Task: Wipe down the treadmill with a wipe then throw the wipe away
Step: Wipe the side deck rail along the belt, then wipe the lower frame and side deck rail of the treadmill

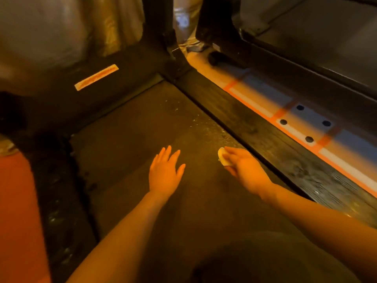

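Treadmill [142,201]: dark belt fills the middle of the view, lit dim and orange; pale specks scattered on the belt toward its right edge.
Side rail [265,139]: dark strip along the belt's right edge, surface looks streaked.
Floor [306,119]: right of the rail, blue with white and orange stripes and dark dots.
Label [96,77]: pale strip on the dark cover at the belt's front.
Left hand [164,172]: fingers straight and spread wide over mid-belt, holding nothing.
Right hand [242,166]: near the belt's right edge, fingers pinching the wipe.
Wipe [223,158]: small pale wad at the fingertips, low over the belt; contact unclear.
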`<action>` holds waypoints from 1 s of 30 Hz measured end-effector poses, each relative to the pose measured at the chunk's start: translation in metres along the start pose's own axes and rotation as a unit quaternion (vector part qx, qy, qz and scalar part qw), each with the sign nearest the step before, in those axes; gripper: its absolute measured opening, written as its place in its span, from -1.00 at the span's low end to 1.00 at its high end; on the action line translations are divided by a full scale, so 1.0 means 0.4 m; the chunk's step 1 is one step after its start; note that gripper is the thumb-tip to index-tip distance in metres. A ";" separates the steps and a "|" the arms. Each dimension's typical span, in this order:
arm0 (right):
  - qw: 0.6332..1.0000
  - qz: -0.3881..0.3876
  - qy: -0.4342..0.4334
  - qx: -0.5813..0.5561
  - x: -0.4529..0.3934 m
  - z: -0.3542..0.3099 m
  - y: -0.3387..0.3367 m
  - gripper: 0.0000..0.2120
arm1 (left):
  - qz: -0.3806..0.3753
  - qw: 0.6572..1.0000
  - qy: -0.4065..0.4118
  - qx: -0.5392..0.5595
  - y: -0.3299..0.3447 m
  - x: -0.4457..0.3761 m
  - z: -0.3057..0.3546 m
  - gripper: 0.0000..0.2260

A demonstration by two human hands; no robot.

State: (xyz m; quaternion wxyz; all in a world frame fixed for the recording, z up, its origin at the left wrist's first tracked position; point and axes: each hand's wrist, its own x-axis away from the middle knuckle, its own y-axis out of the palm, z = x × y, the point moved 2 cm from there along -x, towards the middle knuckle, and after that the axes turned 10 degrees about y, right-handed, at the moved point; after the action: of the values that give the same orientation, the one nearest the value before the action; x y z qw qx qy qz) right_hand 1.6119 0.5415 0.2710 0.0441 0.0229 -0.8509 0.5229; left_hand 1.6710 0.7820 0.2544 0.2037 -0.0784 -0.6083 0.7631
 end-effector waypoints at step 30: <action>0.928 -0.196 -0.318 0.001 -0.416 -0.853 0.267 -0.65 | 0.150 0.861 -0.478 0.085 -0.228 0.369 -0.538 -0.48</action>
State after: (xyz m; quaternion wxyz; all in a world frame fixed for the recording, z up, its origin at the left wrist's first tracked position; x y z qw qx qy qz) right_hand 1.7857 0.8931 0.3130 -0.1271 0.3544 -0.7982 0.4702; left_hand 1.6364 1.0510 0.3077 -0.2231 0.2237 -0.5450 0.7766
